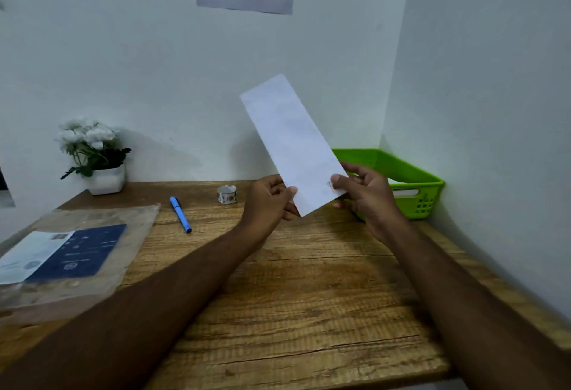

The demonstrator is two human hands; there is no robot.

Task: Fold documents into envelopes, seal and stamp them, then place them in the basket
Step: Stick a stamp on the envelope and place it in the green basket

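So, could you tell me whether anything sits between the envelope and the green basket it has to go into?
Nothing visible does. The left hand and right hand hold the envelope up beside the open-topped basket; something white lies inside.

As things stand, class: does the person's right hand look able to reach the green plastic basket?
Probably yes. The right hand is just in front of the green plastic basket, with nothing between them. It does grip the long white envelope, shared with the left hand.
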